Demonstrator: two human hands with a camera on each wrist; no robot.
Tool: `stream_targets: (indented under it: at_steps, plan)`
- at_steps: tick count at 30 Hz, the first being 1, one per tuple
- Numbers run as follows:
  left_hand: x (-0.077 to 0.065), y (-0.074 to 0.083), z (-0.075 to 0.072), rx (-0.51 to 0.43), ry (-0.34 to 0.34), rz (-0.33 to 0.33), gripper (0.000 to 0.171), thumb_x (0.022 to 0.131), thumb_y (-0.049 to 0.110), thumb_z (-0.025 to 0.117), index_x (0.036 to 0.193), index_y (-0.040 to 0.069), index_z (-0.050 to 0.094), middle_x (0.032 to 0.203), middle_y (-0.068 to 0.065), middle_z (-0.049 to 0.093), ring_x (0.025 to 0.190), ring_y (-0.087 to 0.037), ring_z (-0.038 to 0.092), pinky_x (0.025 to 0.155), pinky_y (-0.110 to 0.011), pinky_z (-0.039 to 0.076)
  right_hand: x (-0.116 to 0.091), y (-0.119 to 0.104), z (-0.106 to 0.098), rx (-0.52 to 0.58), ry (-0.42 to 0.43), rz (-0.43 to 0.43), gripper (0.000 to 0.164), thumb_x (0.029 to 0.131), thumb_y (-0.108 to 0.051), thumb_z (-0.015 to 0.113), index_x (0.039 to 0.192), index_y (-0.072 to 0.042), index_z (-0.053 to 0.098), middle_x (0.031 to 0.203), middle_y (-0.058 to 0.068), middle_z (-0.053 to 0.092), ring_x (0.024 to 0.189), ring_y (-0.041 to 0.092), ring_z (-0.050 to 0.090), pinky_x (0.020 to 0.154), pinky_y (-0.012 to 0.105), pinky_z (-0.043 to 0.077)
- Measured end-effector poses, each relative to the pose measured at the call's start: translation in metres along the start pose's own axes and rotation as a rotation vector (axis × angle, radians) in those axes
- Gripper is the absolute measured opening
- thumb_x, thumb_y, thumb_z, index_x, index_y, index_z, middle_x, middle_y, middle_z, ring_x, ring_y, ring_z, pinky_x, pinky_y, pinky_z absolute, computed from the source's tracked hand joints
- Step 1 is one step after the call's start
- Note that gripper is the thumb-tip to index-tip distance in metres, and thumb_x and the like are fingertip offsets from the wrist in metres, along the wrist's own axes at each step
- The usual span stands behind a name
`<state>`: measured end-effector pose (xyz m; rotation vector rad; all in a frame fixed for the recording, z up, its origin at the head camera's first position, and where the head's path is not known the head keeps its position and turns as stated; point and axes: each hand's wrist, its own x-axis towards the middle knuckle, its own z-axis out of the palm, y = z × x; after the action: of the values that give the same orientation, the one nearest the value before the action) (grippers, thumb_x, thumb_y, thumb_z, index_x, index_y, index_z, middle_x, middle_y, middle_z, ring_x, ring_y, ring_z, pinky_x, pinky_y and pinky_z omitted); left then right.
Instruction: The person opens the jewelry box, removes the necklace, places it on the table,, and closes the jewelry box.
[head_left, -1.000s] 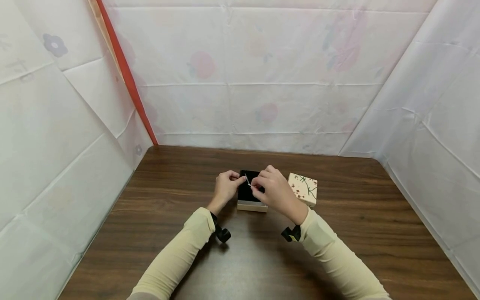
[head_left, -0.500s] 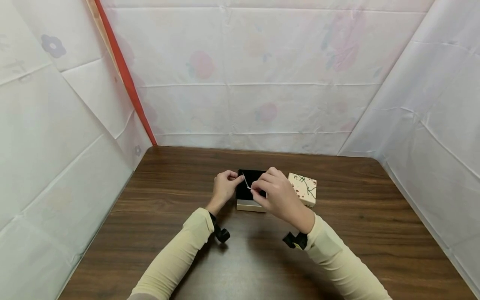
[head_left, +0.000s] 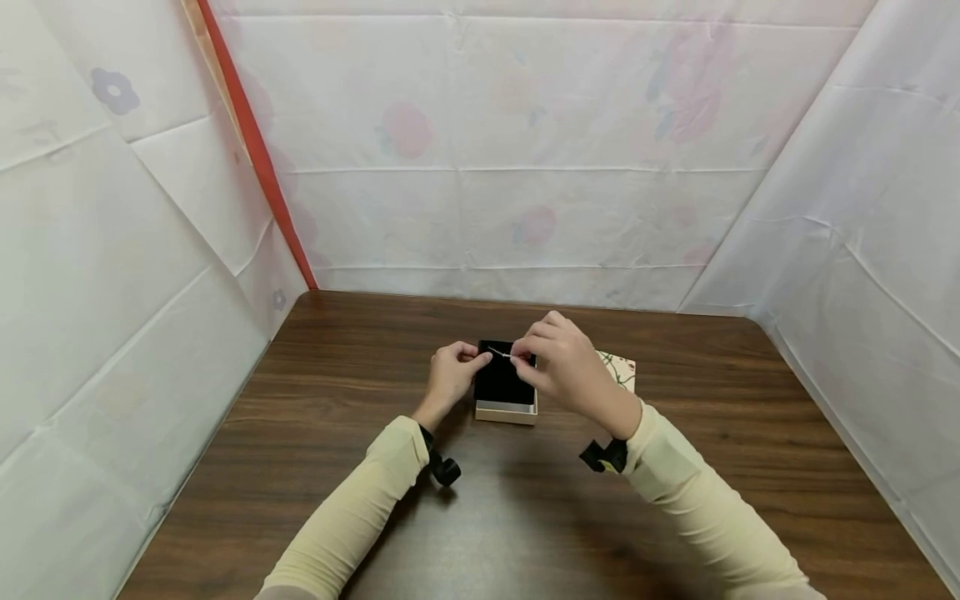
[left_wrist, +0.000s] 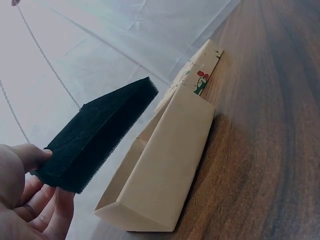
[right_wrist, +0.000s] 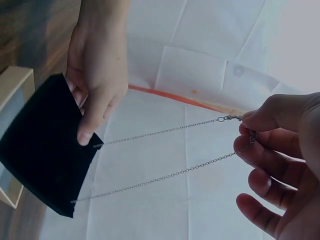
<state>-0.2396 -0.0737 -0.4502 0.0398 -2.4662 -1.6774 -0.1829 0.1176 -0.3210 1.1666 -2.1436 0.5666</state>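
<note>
My left hand [head_left: 452,375] grips a black foam pad [left_wrist: 95,137] by one corner, thumb on its face and fingers underneath. The pad is raised above a cream open box [left_wrist: 167,160]. From the pad's edge, two strands of a thin silver chain necklace [right_wrist: 165,176] stretch across to my right hand [head_left: 570,367]. There the thumb and forefinger pinch the clasp end, the other fingers loosely bent. In the right wrist view both strands look taut and meet the pad at separate spots near its edge.
A cream lid [head_left: 621,371] with red flowers and green branches lies right of the box, partly hidden behind my right hand. Wood-grain table [head_left: 360,358] lies around them. White printed sheets [head_left: 487,150] form walls at the back and both sides.
My right hand has moved away and a little to the right, drawing the chain end with it and covering more of the lid. The left hand has stayed nearly in place on the pad.
</note>
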Motion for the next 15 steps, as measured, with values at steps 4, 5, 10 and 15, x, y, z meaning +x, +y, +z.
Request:
stream_targets:
  at_steps: [4,5,10,15]
  plan:
    - [-0.001,0.000,0.001,0.004,-0.015,-0.007,0.025,0.085,0.026,0.075,0.090,0.002,0.072,0.079,-0.010,0.071,0.059,-0.009,0.058,0.058,-0.023,0.047,0.005,0.007,-0.004,0.016,-0.030,0.016,0.008,0.080,-0.002,0.074,0.077,-0.009,0.072,0.075,0.002,0.067,0.073,0.017,0.049,0.067,0.031,0.041]
    - [-0.002,-0.001,0.001,0.006,-0.019,-0.011,0.025,0.085,0.027,0.075,0.090,0.002,0.072,0.079,-0.010,0.071,0.060,-0.009,0.058,0.058,-0.023,0.047,0.006,0.009,-0.005,0.022,-0.037,0.024,0.007,0.080,-0.002,0.074,0.078,-0.009,0.073,0.075,0.002,0.067,0.073,0.017,0.049,0.066,0.030,0.041]
    - [-0.003,-0.003,0.002,0.011,-0.030,-0.013,0.025,0.085,0.026,0.075,0.090,0.003,0.071,0.080,-0.009,0.070,0.063,-0.011,0.059,0.061,-0.024,0.047,0.015,0.018,-0.011,0.052,-0.087,0.081,0.005,0.083,-0.004,0.074,0.079,-0.007,0.073,0.075,0.003,0.066,0.072,0.018,0.049,0.066,0.030,0.040]
    - [-0.004,-0.006,0.001,0.020,-0.046,-0.005,0.025,0.086,0.026,0.074,0.092,0.002,0.071,0.084,-0.010,0.071,0.069,-0.014,0.062,0.064,-0.028,0.050,0.028,0.027,-0.014,0.079,-0.181,0.136,0.005,0.086,-0.007,0.072,0.081,-0.007,0.074,0.077,0.004,0.067,0.073,0.020,0.048,0.066,0.031,0.039]
